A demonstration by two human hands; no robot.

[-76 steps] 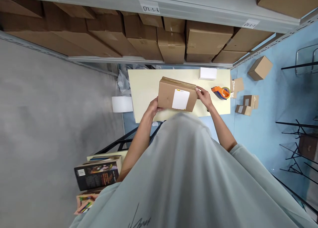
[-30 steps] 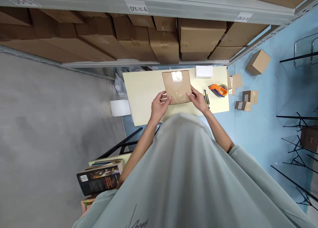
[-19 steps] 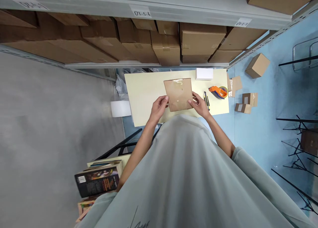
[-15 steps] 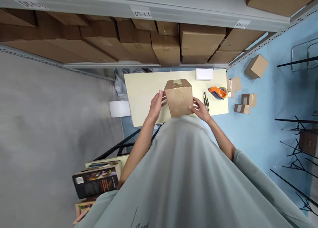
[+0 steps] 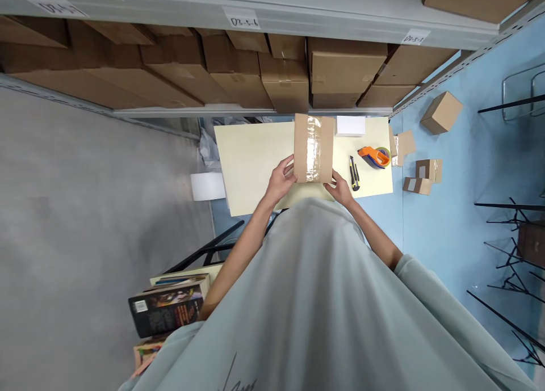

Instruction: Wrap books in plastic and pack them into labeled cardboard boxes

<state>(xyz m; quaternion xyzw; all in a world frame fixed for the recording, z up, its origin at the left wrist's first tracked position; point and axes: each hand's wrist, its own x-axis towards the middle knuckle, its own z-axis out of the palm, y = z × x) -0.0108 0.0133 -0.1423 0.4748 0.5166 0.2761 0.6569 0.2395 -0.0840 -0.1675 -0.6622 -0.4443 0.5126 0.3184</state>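
Between my two hands is a cardboard box point(image 5: 302, 150), tilted so that a face with a shiny strip of clear packing tape shows. My left hand point(image 5: 281, 181) grips its lower left edge, and my right hand point(image 5: 339, 188) holds the lower right corner; some fingers are hidden behind the box. Beneath it lies a cream tabletop point(image 5: 255, 158). To the right of my right hand rests a box cutter point(image 5: 354, 173), and past that an orange tape dispenser point(image 5: 373, 156). A small white box point(image 5: 350, 126) sits at the table's far edge.
A grey metal shelf point(image 5: 272, 112) packed with cardboard boxes point(image 5: 284, 84) runs across the far side. Small cartons point(image 5: 428, 169) and a larger carton point(image 5: 441, 113) lie on the blue floor at right. Books point(image 5: 168, 308) are stacked at lower left, near a white roll point(image 5: 208, 186).
The box has been turned in my hands, so its taped face now points up toward me. It has shifted a little away from my body, and both hands now grip lower on it.
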